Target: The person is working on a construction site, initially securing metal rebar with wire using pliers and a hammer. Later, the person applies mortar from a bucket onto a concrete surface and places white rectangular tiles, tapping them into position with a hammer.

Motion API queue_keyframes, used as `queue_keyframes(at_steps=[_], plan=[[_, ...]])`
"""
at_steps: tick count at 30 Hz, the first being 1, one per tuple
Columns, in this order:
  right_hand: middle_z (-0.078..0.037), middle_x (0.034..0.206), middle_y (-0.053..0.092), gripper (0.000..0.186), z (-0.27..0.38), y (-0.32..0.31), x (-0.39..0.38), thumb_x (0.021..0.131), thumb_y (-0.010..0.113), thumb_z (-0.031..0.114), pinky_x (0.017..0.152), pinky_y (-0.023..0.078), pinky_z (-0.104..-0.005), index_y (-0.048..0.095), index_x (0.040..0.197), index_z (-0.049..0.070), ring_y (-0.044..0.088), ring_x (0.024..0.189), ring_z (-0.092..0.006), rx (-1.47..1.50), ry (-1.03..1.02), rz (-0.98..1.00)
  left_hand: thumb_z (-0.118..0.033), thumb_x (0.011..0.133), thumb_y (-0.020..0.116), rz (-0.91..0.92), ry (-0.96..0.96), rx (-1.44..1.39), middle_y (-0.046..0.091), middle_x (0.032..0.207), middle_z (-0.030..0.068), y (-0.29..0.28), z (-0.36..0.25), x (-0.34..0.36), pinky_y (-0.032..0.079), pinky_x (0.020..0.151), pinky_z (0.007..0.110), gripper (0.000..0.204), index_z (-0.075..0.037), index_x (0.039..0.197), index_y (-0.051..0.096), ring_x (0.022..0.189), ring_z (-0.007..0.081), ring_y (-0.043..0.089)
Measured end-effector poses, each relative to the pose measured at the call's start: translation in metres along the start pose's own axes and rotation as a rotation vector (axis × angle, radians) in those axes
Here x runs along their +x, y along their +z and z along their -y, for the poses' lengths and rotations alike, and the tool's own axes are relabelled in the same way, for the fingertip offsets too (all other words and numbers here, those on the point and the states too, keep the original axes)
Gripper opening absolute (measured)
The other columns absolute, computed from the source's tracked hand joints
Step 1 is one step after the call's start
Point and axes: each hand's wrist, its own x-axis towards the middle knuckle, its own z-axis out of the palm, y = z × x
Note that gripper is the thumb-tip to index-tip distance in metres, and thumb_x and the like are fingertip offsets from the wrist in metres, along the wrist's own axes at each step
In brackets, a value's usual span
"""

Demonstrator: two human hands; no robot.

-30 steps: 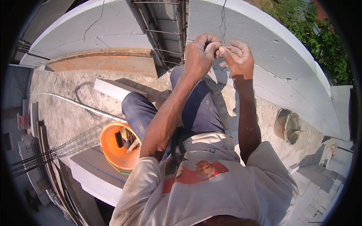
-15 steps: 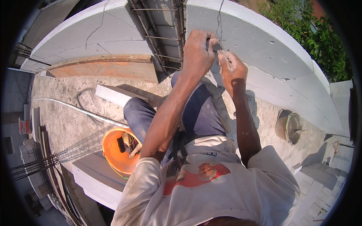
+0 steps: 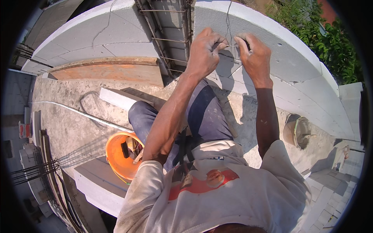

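My left hand (image 3: 204, 53) is raised before the white block wall (image 3: 295, 68), its finger and thumb pinched on a thin wire (image 3: 231, 46). Level with it, my right hand (image 3: 255, 59) pinches the other end of the short horizontal stretch, fingers curled. Behind them a dark twisted string or wire (image 3: 228, 19) runs down the wall face; whether it joins the held piece is too small to tell. A rebar cage (image 3: 167, 39) stands in the wall gap just left of my hands.
An orange bucket (image 3: 116, 159) with tools sits beside my left leg on the concrete slab (image 3: 62, 120). A white block (image 3: 118, 99), a long pale pipe (image 3: 77, 112), a wooden plank (image 3: 105, 72) and a grey bucket (image 3: 295, 132) lie around me. Rebar bars (image 3: 35, 171) protrude at far left.
My right hand has moved up and to the right from half a second ago, turning its back upward; it is level with my left hand, which has shifted slightly.
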Motion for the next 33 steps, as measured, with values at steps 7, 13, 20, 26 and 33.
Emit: queue_keyframes(at_steps=[7,13,20,26,33], plan=[[-0.014,0.087,0.071,0.01,0.027,0.001,-0.024,0.094,0.071,0.009,0.068,0.053,-0.0398,0.073,0.103,0.005,0.07,0.076,-0.0321,0.218,0.039,0.134,0.0,0.088,0.074,-0.108,0.094,0.08,0.057,0.084,0.0087,0.007,0.017,-0.004,0.047,0.071,0.037,0.008,-0.004,0.095,0.074,0.078,0.0255,0.059],[-0.014,0.08,0.071,0.009,0.009,0.011,-0.008,0.096,0.071,0.012,0.064,0.052,-0.0377,0.071,0.099,0.004,0.069,0.07,-0.0302,0.145,0.211,0.058,0.006,0.084,0.071,-0.1,0.025,-0.041,0.056,0.083,0.0084,0.009,0.011,-0.004,0.048,0.07,0.038,0.014,-0.005,0.093,0.073,0.079,0.0269,0.059],[-0.012,0.077,0.071,0.013,0.025,-0.008,-0.005,0.098,0.069,0.014,0.061,0.052,-0.033,0.072,0.102,0.002,0.071,0.066,-0.0203,0.041,-0.136,0.119,0.002,0.085,0.074,-0.107,0.194,0.142,0.055,0.083,0.0085,0.001,0.021,-0.005,0.047,0.069,0.038,0.013,-0.007,0.095,0.074,0.077,0.0268,0.059],[-0.002,0.069,0.062,0.024,0.005,0.012,-0.009,0.099,0.069,0.022,0.045,0.036,-0.024,0.073,0.101,-0.001,0.054,0.05,-0.0084,0.78,0.711,0.164,0.001,0.084,0.074,-0.121,0.041,-0.063,0.055,0.083,0.0084,0.006,0.015,-0.009,0.047,0.068,0.038,0.015,-0.007,0.096,0.074,0.076,0.0262,0.058],[0.002,0.061,0.044,0.022,0.026,0.041,-0.045,0.103,0.062,0.025,0.039,0.03,-0.025,0.058,0.1,0.004,0.04,0.04,-0.01,1.72,1.131,0.04,0.001,0.08,0.076,-0.164,0.145,0.117,0.062,0.093,0.0068,0.012,0.02,-0.014,0.047,0.077,0.04,0.023,-0.011,0.1,0.076,0.089,0.0271,0.061]])
